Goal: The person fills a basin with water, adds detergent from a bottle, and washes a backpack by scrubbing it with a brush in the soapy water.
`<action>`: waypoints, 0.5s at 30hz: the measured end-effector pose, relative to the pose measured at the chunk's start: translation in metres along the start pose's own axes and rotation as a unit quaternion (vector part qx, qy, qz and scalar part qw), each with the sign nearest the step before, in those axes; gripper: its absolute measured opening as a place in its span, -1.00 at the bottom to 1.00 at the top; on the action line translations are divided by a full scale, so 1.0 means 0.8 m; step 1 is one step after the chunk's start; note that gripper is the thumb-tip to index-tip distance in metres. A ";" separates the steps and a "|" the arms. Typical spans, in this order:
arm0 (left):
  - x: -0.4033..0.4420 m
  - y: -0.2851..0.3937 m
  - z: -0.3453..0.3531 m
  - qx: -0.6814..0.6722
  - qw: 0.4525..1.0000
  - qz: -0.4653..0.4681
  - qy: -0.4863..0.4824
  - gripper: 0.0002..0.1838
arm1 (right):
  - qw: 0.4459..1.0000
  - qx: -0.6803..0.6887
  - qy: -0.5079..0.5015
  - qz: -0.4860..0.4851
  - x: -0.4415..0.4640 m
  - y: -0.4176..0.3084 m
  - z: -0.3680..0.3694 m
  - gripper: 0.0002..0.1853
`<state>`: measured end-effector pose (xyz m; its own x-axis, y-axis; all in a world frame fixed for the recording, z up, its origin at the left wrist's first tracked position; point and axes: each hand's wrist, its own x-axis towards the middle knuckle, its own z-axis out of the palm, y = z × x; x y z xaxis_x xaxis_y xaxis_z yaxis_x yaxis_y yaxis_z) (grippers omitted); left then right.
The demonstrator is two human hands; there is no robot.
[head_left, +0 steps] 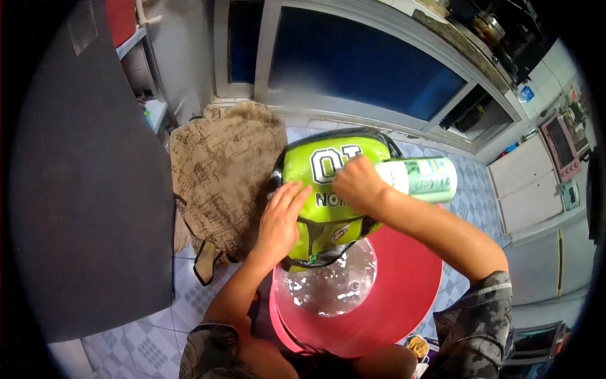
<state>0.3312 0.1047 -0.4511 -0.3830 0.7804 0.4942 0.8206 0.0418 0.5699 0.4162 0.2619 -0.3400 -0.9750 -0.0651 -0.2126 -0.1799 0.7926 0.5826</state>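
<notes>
Well, the bright green bag [302, 165] leans over the far rim of the red tub [407, 278], its lettered panel facing up toward the camera and its lower end hanging just above the cloudy, glinting water [331, 287]. The left hand [279, 222] lies on the bag's left side, fingers extended and a little apart, the fingertips pressing on the green panel just left of the printed lettering; it is open and grips nothing that shows.

The right hand [361, 184] is curled into a fist over the right part of the panel, covering some of the print — its knuckles are beside the large white digits. It appears closed around the left end of a pale green bottle [429, 179], which lies on its side and sticks out to the right, past the wrist and beyond the bag's edge. The fingertips are tucked out of sight, so exactly how they wrap the bottle cannot be told.

The bag is thus between the two hands, with black trim along its top and sides. To its left, near but apart from the left hand, stands something draped in brown patterned cloth [227, 170] on the tiled floor [151, 344].
</notes>
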 end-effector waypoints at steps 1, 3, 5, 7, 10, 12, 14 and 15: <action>0.001 0.002 -0.002 -0.002 1.000 0.000 0.003 -0.39 | 0.998 -0.017 -0.060 0.001 0.002 0.010 0.002 -0.90; 0.006 0.003 -0.005 -0.006 1.000 -0.004 0.008 -0.37 | 0.998 0.000 -0.057 -0.004 0.004 0.006 -0.020 -0.90; 0.003 0.005 -0.004 -0.012 1.000 -0.007 0.000 -0.35 | 0.999 0.013 -0.043 -0.016 -0.001 -0.006 -0.024 -0.90; 0.001 0.006 -0.003 -0.020 1.000 -0.004 0.003 -0.35 | 0.999 0.013 -0.037 -0.008 -0.006 0.003 0.000 -0.89; -0.001 0.002 -0.004 -0.018 1.000 -0.012 0.003 -0.37 | 0.997 0.042 -0.057 0.010 -0.012 0.007 0.011 -0.89; 0.001 0.004 -0.008 -0.011 1.000 -0.009 -0.007 -0.36 | 0.988 0.113 -0.059 0.082 -0.028 0.010 -0.008 -0.90; 0.001 0.002 -0.006 -0.013 1.000 -0.003 -0.005 -0.37 | 0.971 0.189 -0.053 0.136 -0.050 0.029 -0.024 -0.80; 0.000 0.002 -0.006 -0.016 1.000 -0.005 -0.004 -0.37 | 0.960 0.223 0.020 0.168 -0.070 0.037 -0.024 -0.75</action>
<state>0.3304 0.1020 -0.4473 -0.3874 0.7855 0.4825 0.8027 0.0299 0.5957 0.4625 0.2777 -0.2957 -0.9740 0.2237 -0.0354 0.2110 0.9531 0.2170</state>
